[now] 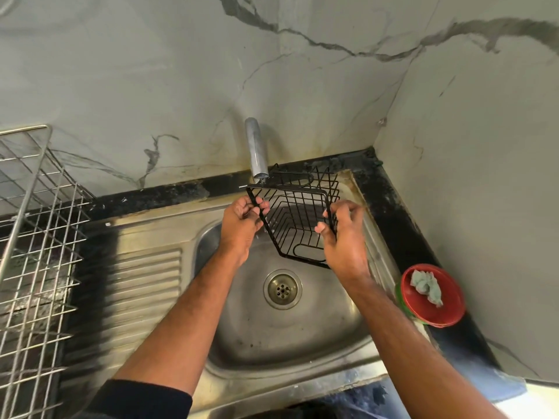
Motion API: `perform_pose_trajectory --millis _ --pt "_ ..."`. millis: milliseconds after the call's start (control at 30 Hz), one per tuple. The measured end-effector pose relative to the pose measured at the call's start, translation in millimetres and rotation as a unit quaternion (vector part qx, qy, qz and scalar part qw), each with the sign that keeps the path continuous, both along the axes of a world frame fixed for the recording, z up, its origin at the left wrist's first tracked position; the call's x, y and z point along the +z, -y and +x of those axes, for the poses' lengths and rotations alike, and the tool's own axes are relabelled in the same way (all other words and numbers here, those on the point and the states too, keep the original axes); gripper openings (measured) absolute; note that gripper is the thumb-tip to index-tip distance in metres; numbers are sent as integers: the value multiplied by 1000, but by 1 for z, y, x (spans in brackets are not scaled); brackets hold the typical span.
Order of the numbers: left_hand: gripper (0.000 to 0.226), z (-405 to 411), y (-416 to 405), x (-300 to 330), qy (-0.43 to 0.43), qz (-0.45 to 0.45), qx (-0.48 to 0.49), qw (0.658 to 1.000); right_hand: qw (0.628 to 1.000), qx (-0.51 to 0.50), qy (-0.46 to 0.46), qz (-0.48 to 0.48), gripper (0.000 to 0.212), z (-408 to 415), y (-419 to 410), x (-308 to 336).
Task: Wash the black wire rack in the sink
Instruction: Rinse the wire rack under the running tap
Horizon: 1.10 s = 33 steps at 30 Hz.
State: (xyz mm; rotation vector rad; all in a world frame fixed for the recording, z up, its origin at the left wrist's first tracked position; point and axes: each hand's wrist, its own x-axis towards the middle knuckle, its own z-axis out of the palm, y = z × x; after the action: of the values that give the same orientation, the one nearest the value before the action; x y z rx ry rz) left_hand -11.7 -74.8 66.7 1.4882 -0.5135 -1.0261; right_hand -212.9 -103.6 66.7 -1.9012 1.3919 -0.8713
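- Both forearms reach in over the steel sink [145, 279].
- Left hand [240, 223] pinches the black wire rack [295, 216] by its left rim; right hand [344, 237] has fingers [328, 217] curled around the right rim.
- Rack hangs tilted above the basin, just under the tap [256, 149].
- Red dish [433, 296] sits on the counter [393, 207] at the sink's right edge.

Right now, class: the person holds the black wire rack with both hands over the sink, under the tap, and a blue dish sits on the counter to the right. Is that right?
Not quite. The head view shows the dish is red, not blue. The rest stands: left hand and right hand hold the black wire rack over the sink, under the tap.
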Motion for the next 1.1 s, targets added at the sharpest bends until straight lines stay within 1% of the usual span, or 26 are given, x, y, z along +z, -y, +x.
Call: perform_pose_trajectory --millis 267,400,500,600,667,733,867,967,1100 --pt "32 4 -6 4 39 -6 13 999 999 -25 31 15 27 12 14 -4" --pt "33 1 -8 4 37 -12 8 999 994 -44 91 43 23 14 24 -2" --pt "31 -1 -6 3 31 -12 14 999 997 -30 65 11 23 14 27 -2" --pt "31 -3 -1 3 23 -12 13 1000 997 -22 75 -19 18 9 31 -6" --pt "30 -4 1 3 21 -12 8 1000 998 -18 56 -33 20 6 31 -6" --pt "29 -3 3 3 25 -16 8 1000 998 -19 63 -11 24 5 29 -5" --pt "30 5 13 6 31 -13 7 999 993 -11 119 7 30 9 15 -8" --pt "31 13 19 11 48 -4 -10 999 993 4 121 6 33 10 1 -15" --pt "30 17 24 15 65 2 -26 998 993 22 119 10 30 10 -8 -21"
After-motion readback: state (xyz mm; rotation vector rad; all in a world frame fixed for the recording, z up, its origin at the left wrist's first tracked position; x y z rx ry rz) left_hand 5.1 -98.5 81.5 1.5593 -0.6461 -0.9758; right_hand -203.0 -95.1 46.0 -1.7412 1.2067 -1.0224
